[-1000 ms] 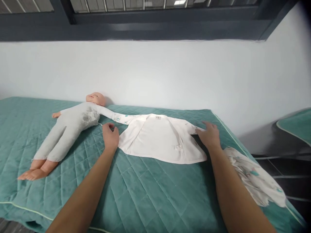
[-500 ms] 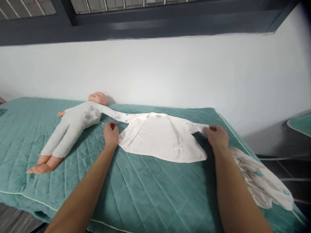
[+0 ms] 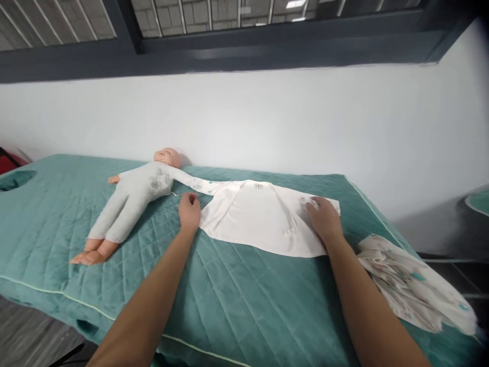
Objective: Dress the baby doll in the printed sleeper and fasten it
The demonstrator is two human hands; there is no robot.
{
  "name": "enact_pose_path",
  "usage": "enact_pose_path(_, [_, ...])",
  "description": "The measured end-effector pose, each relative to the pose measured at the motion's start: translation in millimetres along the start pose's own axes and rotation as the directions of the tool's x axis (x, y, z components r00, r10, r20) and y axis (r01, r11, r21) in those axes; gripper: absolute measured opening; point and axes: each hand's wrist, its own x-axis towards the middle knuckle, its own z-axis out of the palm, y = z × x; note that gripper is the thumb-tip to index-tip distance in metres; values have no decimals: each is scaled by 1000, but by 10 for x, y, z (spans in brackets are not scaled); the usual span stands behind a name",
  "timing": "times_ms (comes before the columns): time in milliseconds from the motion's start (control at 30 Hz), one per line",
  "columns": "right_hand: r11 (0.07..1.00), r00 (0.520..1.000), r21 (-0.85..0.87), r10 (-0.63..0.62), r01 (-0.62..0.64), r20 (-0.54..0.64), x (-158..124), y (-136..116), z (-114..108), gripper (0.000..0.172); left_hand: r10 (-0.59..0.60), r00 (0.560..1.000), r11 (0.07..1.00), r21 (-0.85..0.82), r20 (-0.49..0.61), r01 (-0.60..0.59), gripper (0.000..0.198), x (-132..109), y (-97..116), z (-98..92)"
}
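A white baby shirt (image 3: 263, 219) lies spread out on the green quilted bed cover, its inside facing up and a small label near the neck. Its left sleeve goes over the arm of a baby doll (image 3: 133, 191), which lies on its back in a pale cloth body. My left hand (image 3: 190, 211) rests between doll and shirt, beside the shirt's left edge. Its fingers are curled, and whether they hold anything is hidden. Closed at the shirt's right side, where sleeve meets body, my right hand (image 3: 324, 219) has thumb and fingertips on the fabric.
A crumpled white printed cloth (image 3: 412, 285) lies at the bed's right edge. The green quilted cover (image 3: 237, 306) extends under everything. Behind the bed stands a white wall (image 3: 248, 117) below a dark window frame (image 3: 267, 46). A red item (image 3: 7, 163) shows at far left.
My right hand has moved inward from the sleeve's cuff to near the armpit, and the right sleeve lies flatter. My left hand stays beside the shirt. The view has shifted slightly.
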Motion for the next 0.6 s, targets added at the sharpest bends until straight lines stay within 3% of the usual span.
enact_pose_path(167, [995, 994, 91, -41, 51, -101, -294, -487, -59, 38, 32, 999, 999, -13, -28, -32, 19, -26, 67, 23])
enact_pose_path(233, [973, 984, 170, -140, 157, -107, -452, -847, 54, 38, 59, 998, 998, -14, -31, -60, 21, -5, 103, -2])
enact_pose_path(300, [940, 974, 261, -225, 219, -8, -586, -1270, 249, 37, 112, 994, 994, -12, -14, -112, 25, 86, 144, -131])
enact_pose_path(367, [904, 943, 350, -306, 244, 132, -649, -1707, 493, 37, 178, 984, 984, 7, -11, -178, 28, 289, 163, -399])
enact_pose_path(500, [860, 805, 471, -414, 194, 425, -444, -2528, 1047, 43, 252, 965, 962, 126, -71, -241, 31, 1018, -17, -1194])
enact_pose_path(533, [857, 781, 492, -410, 153, 471, -330, -2725, 1204, 47, 240, 967, 960, 168, -82, -224, 33, 1229, -122, -1383])
enact_pose_path(600, [871, 742, 480, -387, 100, 547, -71, -3120, 1553, 67, 98, 994, 955, 288, -57, -77, 24, 1613, -381, -1681])
